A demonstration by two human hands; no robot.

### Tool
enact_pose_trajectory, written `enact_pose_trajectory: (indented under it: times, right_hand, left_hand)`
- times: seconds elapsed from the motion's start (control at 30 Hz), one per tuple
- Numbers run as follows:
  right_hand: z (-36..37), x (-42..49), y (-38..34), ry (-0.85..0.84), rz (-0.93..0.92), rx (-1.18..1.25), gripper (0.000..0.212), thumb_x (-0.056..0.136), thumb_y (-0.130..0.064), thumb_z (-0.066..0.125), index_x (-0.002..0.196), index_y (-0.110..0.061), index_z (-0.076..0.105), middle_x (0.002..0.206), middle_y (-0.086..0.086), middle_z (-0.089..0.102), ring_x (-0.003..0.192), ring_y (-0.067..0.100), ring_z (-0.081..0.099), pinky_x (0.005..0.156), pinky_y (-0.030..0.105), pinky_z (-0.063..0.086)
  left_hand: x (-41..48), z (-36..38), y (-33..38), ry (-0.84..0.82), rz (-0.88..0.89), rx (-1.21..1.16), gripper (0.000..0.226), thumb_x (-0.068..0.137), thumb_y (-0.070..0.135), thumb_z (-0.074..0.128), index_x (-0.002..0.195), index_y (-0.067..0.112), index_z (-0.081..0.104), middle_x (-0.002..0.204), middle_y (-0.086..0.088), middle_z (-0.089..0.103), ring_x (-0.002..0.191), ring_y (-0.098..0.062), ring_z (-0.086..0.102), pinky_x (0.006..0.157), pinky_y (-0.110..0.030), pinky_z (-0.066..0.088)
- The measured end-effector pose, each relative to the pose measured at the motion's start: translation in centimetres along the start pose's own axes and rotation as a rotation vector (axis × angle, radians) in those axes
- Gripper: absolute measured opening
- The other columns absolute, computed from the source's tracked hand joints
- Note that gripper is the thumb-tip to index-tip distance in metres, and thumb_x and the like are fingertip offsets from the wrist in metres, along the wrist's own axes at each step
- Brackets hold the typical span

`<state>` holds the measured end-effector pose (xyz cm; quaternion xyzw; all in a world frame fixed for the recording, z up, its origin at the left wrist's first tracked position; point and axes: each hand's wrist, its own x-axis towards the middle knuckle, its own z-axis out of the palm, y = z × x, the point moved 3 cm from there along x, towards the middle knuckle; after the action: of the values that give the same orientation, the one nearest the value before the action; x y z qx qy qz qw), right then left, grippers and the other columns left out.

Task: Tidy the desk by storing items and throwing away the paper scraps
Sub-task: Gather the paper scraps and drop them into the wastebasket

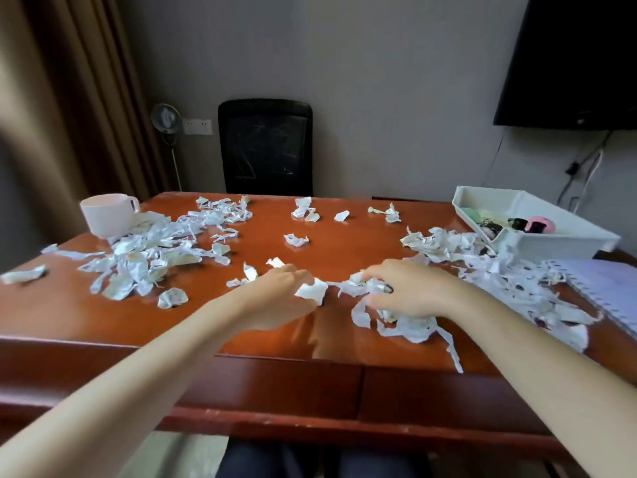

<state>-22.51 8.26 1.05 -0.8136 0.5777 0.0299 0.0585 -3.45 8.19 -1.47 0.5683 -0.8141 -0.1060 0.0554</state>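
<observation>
Torn white paper scraps lie all over the reddish-brown desk (331, 257): a big heap at the left (148, 260), another at the right (489, 267), and loose bits along the far edge (305, 210). My left hand (279, 294) is at the desk's middle, its fingers closed on a crumpled white scrap (312, 289). Just to its right, my right hand (410, 291) presses down with curled fingers on a bunch of scraps (365, 286); more strips (406, 327) spill out from under its palm.
A white storage tray (558, 243) at the back right holds a pink item (541, 224) and small dark objects. A spiral notebook (606, 291) lies at the right edge. A pale mug-like cup (108, 213) stands back left. A black chair (265, 146) faces me.
</observation>
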Motion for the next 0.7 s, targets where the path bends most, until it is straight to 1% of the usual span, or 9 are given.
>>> enact_pose_trajectory:
  times: [0.13,0.2,0.27,0.33,0.37,0.43,0.53,0.63,0.7]
  right_hand:
    - [1.9,-3.2,0.3,0.128,0.129,0.020,0.052,0.090,-0.049,0.048,0.138,-0.031,0.037,0.138,-0.001,0.041,0.129,0.023,0.036,0.092,0.042,0.043]
    - [2.7,-4.8,0.6,0.188,0.203,0.039,0.058,0.090,-0.055,0.045,0.140,-0.029,0.033,0.142,-0.001,0.036,0.132,0.023,0.033,0.091,0.041,0.041]
    - [3.9,-6.2,0.9,0.200,0.253,0.070,0.065,0.090,-0.059,0.040,0.144,-0.026,0.024,0.149,-0.001,0.027,0.136,0.022,0.029,0.090,0.039,0.039]
    - [5.3,-6.8,1.2,0.185,0.253,0.182,0.073,0.091,-0.060,0.038,0.149,-0.025,0.012,0.156,-0.005,0.015,0.142,0.021,0.021,0.100,0.038,0.035]
    - [5.9,-6.9,1.3,0.178,0.245,0.241,0.076,0.090,-0.060,0.038,0.150,-0.025,0.006,0.158,-0.006,0.008,0.144,0.020,0.015,0.107,0.039,0.030]
    - [6.8,-6.2,1.5,0.173,0.249,0.333,0.083,0.089,-0.062,0.039,0.150,-0.025,-0.002,0.160,-0.003,-0.003,0.147,0.019,0.004,0.115,0.041,0.019]
    - [7.3,-4.5,1.6,0.183,0.272,0.439,0.090,0.086,-0.065,0.042,0.151,-0.023,-0.005,0.159,0.004,-0.011,0.147,0.021,-0.004,0.117,0.042,0.011]
    - [7.2,-2.4,1.8,0.224,0.274,0.446,0.091,0.087,-0.061,0.046,0.151,-0.022,-0.005,0.159,0.007,-0.011,0.147,0.023,-0.003,0.117,0.040,0.011]
    - [7.1,-1.1,2.1,0.244,0.257,0.447,0.086,0.089,-0.055,0.048,0.151,-0.023,-0.003,0.160,0.005,-0.007,0.147,0.023,0.000,0.117,0.041,0.013]
  left_hand:
    - [-1.7,2.4,-0.3,0.123,-0.007,0.004,0.058,0.094,0.045,0.045,0.144,0.023,0.027,0.152,-0.003,0.026,0.138,-0.023,0.027,0.111,-0.037,0.027]
    - [-1.8,3.5,-0.3,0.159,-0.016,-0.069,0.064,0.092,0.046,0.048,0.146,0.022,0.023,0.155,-0.004,0.019,0.141,-0.024,0.022,0.114,-0.038,0.024]
    - [-1.4,4.4,0.0,0.168,-0.024,-0.160,0.068,0.090,0.048,0.049,0.146,0.022,0.020,0.157,-0.004,0.012,0.144,-0.025,0.017,0.117,-0.039,0.021]
    - [-0.5,5.0,0.4,0.195,-0.018,-0.175,0.070,0.091,0.050,0.046,0.148,0.022,0.017,0.159,-0.006,0.009,0.145,-0.024,0.014,0.117,-0.039,0.019]
    - [0.0,5.1,0.7,0.216,-0.012,-0.163,0.070,0.092,0.051,0.043,0.148,0.021,0.015,0.159,-0.006,0.010,0.146,-0.023,0.013,0.117,-0.039,0.019]
    - [0.9,5.2,1.5,0.246,0.018,-0.143,0.067,0.094,0.050,0.038,0.149,0.020,0.013,0.158,-0.006,0.014,0.145,-0.023,0.016,0.118,-0.039,0.019]
    - [2.4,5.4,2.5,0.244,0.084,-0.131,0.067,0.095,0.051,0.034,0.150,0.019,0.010,0.158,-0.006,0.017,0.144,-0.023,0.018,0.117,-0.041,0.019]
    - [4.0,5.5,3.0,0.192,0.145,-0.116,0.072,0.091,0.058,0.035,0.150,0.026,0.008,0.159,-0.003,0.012,0.145,-0.023,0.014,0.118,-0.044,0.016]
    - [5.3,5.5,3.0,0.162,0.183,-0.110,0.073,0.090,0.061,0.036,0.149,0.030,0.008,0.159,0.000,0.010,0.146,-0.022,0.011,0.118,-0.047,0.013]
